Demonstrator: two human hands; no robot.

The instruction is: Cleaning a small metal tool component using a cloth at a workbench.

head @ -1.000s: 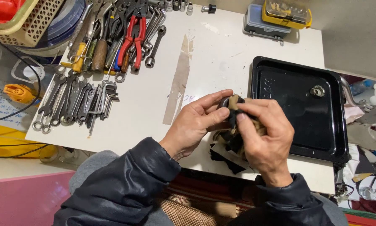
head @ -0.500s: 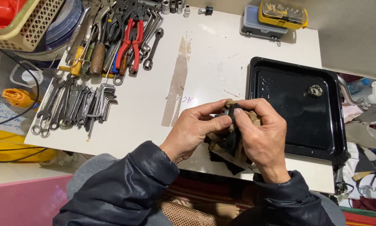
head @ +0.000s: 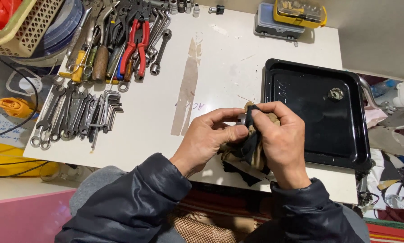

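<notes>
Both hands meet over the near edge of the white table (head: 220, 67), just left of the black tray (head: 301, 103). Left hand (head: 208, 137) curled, thumb and forefinger pinched toward a small part that is mostly hidden; cannot tell what the part is. Right hand (head: 280, 141) closed around a tan and black rag (head: 249, 148), fingertips pressing it against the left hand's pinch. Rag bunched, long axis running from the fingertips down toward the near table edge, lower end hanging past that edge toward the lap. Upper tip of the rag pokes up toward the far edge.

Tray sits at the right side of the table, its right rim close to the right edge, its near rim close to the near edge; a small round metal piece (head: 335, 94) lies in its far right part. Pliers with red handles (head: 136, 42) and other tools crowd the far left corner; a row of wrenches (head: 69, 114) and hex keys (head: 107, 110) lies along the left edge. Grey and yellow cases (head: 289, 18) at the far edge. A tape strip (head: 188, 87) runs far to near at mid table. Bare table between the tape, tray and hands; tight on the right, open toward the centre.
</notes>
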